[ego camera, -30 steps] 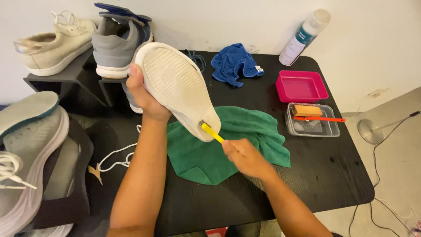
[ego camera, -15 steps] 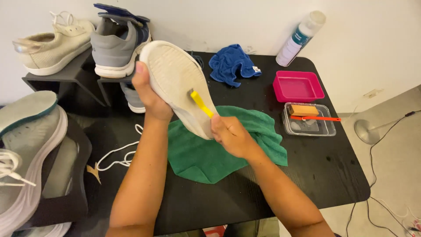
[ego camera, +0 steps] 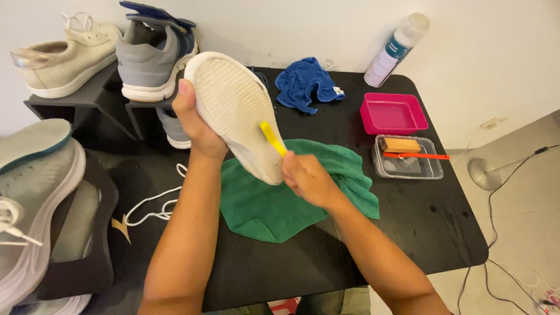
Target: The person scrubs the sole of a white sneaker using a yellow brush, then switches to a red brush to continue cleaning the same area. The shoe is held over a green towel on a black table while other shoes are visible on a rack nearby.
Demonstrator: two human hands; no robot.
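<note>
While the right hand [ego camera: 308, 179] keeps a closed grip on the yellow brush handle [ego camera: 272, 138], the brush now lies at mid-sole of the white shoe [ego camera: 236, 114], its tip pointing toward 11 o'clock; a second ago it sat down at the lower edge of the sole, so the stroke has travelled up the tread and the scrubbing is covering fresh ground. Beneath, at 6 o'clock of the shoe, the green cloth [ego camera: 280, 201] lies spread on the black table [ego camera: 408, 233]. At 9 o'clock the left hand [ego camera: 195, 125] stays clamped around the shoe's edge, sole turned up and tilted, held above the cloth as before. Farther off, at 2 o'clock, sit a clear tray [ego camera: 408, 166] and a pink tray [ego camera: 394, 114], with a blue cloth [ego camera: 306, 84] at 12 o'clock; none of these has moved
</note>
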